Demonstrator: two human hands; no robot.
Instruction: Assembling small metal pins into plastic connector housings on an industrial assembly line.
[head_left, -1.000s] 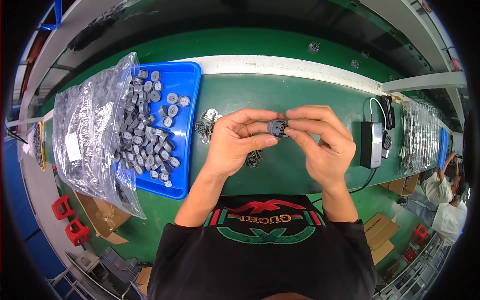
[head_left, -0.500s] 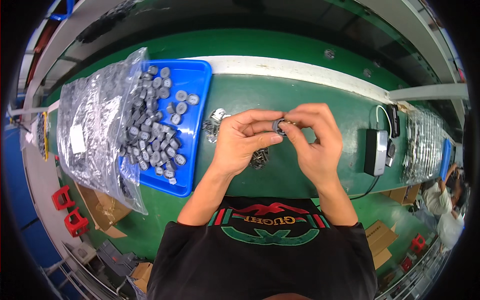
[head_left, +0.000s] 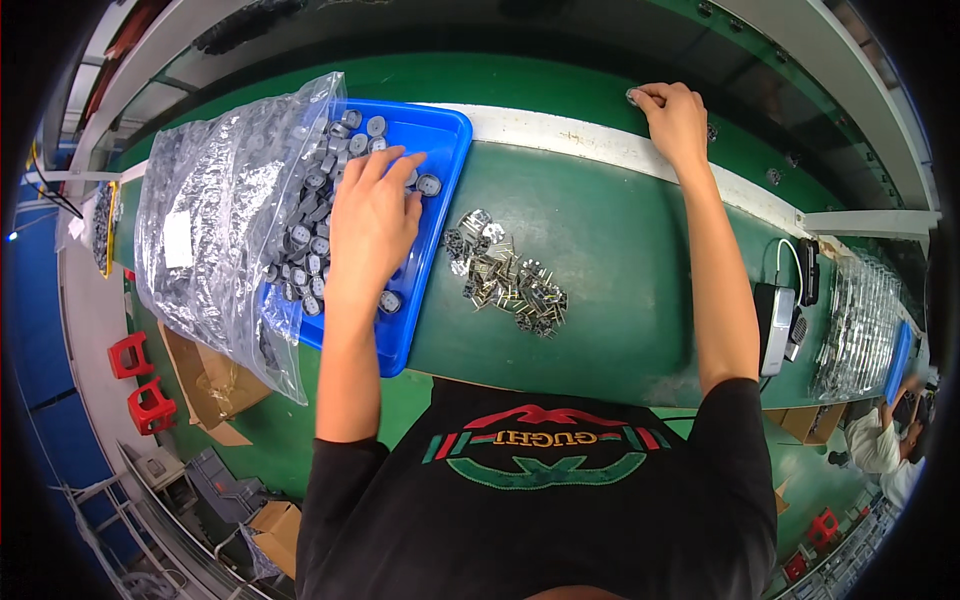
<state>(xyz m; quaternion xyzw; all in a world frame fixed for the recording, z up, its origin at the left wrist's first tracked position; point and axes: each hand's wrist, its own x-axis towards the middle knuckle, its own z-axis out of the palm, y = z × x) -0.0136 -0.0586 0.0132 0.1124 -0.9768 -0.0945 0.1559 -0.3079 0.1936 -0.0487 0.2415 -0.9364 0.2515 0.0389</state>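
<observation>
My left hand (head_left: 375, 215) reaches into the blue tray (head_left: 455, 150), fingers apart and bent down over a heap of small grey round caps (head_left: 318, 205). Whether a fingertip touches a cap is hard to see. Stretched out to the far side, my right hand (head_left: 672, 118) pinches a small grey round part (head_left: 633, 97) over the dark green strip beyond the white ledge. Between my arms, a pile of small metal-pinned parts (head_left: 510, 285) lies on the green table (head_left: 610, 240), with shiny metal pieces (head_left: 480, 228) at its upper left.
A clear plastic bag (head_left: 215, 220) of caps overlaps the tray's left side. Several small parts (head_left: 773, 176) lie along the far strip. A black-and-silver device (head_left: 775, 325) with a cable and stacked clear packages (head_left: 850, 320) occupy the right end. A person (head_left: 885, 440) sits at far right.
My hands have separated from the grey part they held together. The left has moved to the caps in the tray; the right has carried the part to the far strip. The view has shifted.
</observation>
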